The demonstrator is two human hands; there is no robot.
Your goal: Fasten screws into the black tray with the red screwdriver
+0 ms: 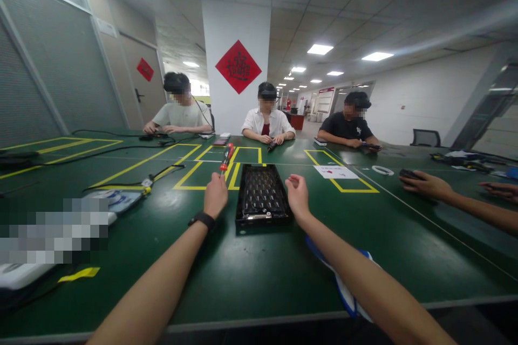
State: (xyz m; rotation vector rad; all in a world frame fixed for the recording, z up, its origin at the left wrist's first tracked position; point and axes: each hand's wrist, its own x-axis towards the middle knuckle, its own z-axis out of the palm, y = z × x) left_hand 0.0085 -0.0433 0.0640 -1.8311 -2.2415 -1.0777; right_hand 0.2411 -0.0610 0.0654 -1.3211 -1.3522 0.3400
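Note:
My left hand (216,195), with a black band on its wrist, is closed around the shaft of a screwdriver (227,157). Its red-and-black handle points up and away from me. Between my hands a black rectangular case (264,222) lies on the green table, with rows of dark cells and small metallic spots inside. Just off the case's right side is my right hand (297,194), fingers curled and thumb against the fingertips. Whatever may be in that pinch is too small to make out.
Yellow tape outlines (194,187) mark the green table (202,285). A printed sheet (335,172) and white ring (382,171) lie right; a blue-and-white item (343,285) is under my right forearm. Cables (121,148) run left. Other people sit opposite; another person's hand (424,184) reaches in right.

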